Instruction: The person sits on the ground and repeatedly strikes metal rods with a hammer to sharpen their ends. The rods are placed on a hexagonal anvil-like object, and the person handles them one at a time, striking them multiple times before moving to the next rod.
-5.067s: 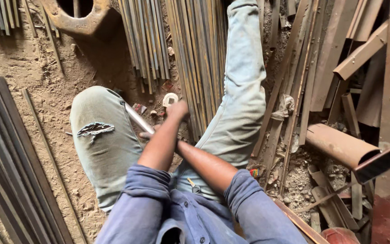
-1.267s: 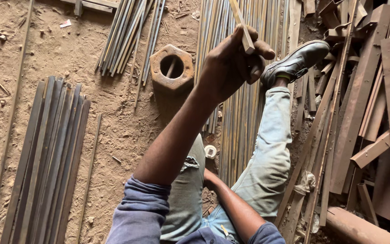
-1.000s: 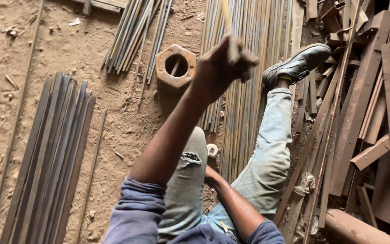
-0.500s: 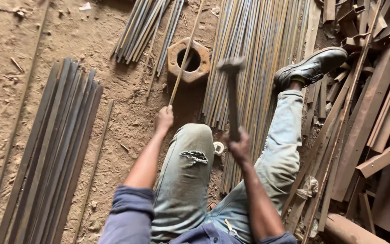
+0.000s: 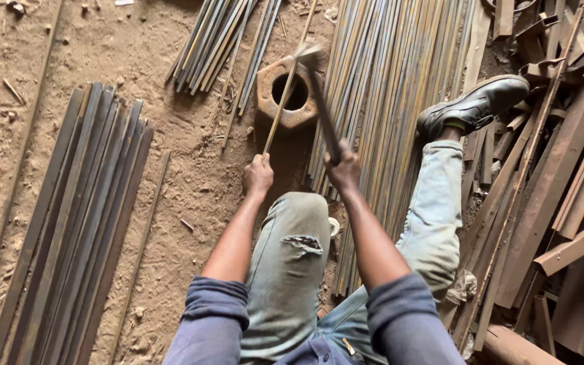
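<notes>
My left hand [image 5: 258, 176] grips the near end of a thin metal rod [image 5: 285, 91] that runs away from me across a large rusty hexagonal nut [image 5: 288, 94] lying on the dirt. My right hand [image 5: 343, 167] is closed on the handle of a hammer [image 5: 320, 101]; its blurred head is over the rod at the nut's far edge. I sit on the ground in torn pale jeans, left knee [image 5: 292, 230] bent up, right leg stretched out to a black shoe [image 5: 473, 106].
A wide bundle of long thin rods [image 5: 386, 88] lies under my right leg. Flat metal strips [image 5: 82, 216] are stacked at the left, a smaller rod bunch [image 5: 221, 40] at the top. Rusty angle iron and scrap [image 5: 562, 182] pile up on the right. The floor is sandy dirt.
My left hand went from raised high with the rod to low, laying the rod across the nut. My right hand took up the hammer and swung its head down onto the rod.
</notes>
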